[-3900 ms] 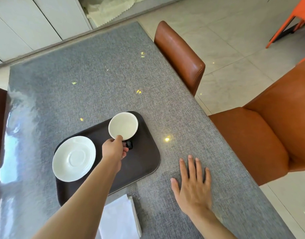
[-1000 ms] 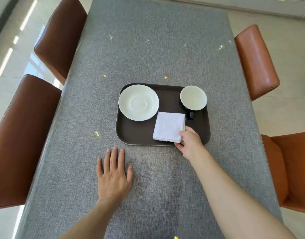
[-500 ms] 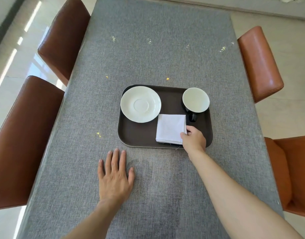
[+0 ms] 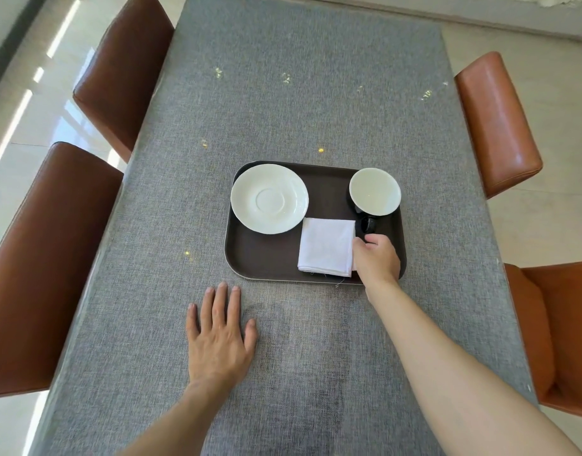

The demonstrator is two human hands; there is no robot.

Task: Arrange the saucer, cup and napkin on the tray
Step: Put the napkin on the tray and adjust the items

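Napkin laid on tray, right hand at its edge; snag risk if the hand lifts carelessly.

Right hand (image 4: pixel 377 258) rests curled at the right edge of the folded napkin (image 4: pixel 327 246); whether its fingers pinch the cloth is hidden, I cannot tell. Napkin lies on the brown tray (image 4: pixel 260 258), touching the saucer (image 4: pixel 269 198), cup (image 4: pixel 374 191) just beyond. Dragging the cloth could unfold it or knock the cup's dark handle (image 4: pixel 368 223), partly masked, perhaps by shadow. Left hand (image 4: pixel 221 334) lies flat and open on the table (image 4: pixel 299 93), holding nothing.
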